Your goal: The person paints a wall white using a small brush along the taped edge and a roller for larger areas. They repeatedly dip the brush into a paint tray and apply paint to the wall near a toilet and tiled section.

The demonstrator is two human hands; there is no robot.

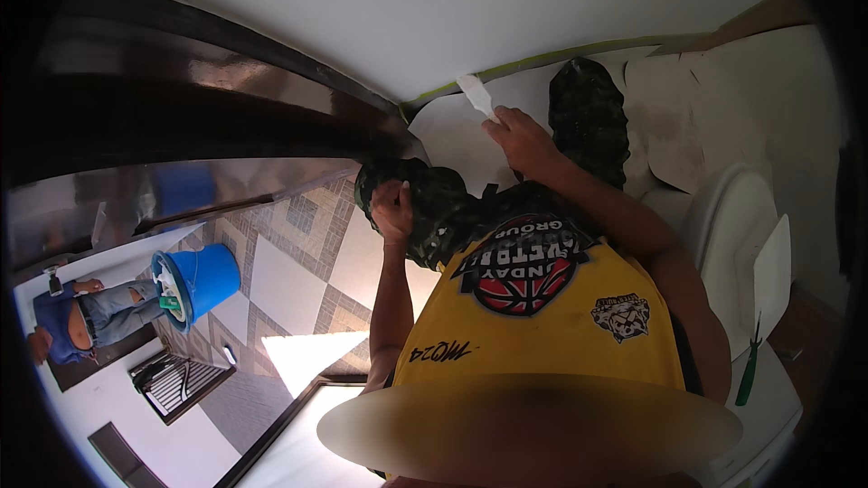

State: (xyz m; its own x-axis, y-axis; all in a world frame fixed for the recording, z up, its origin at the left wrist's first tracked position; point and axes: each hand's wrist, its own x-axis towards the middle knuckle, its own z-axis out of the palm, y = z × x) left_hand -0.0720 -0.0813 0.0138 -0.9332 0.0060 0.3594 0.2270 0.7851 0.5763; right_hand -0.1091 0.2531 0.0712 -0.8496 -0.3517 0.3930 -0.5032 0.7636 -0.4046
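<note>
My right hand (524,140) is closed round the handle of a paintbrush (477,97) with pale, white-coated bristles. The brush tip points up and left, close to the foot of a white wall (506,0). Green masking tape (533,61) runs along the wall's lower edge. Over my bent left knee, my left hand (391,210) has its fingers curled in; whether anything is inside them is hidden. Dark patterned trousers (588,117) cover both my legs, and white sheeting (443,131) lies on the floor between my knees and the wall.
A glossy dark wood panel (181,72) spans the left. Beyond it stand a blue bucket (212,276) on patterned tiles (280,280) and another person in jeans (117,312). Close on my right are a rounded white fixture (723,226) and a green-handled tool (749,370).
</note>
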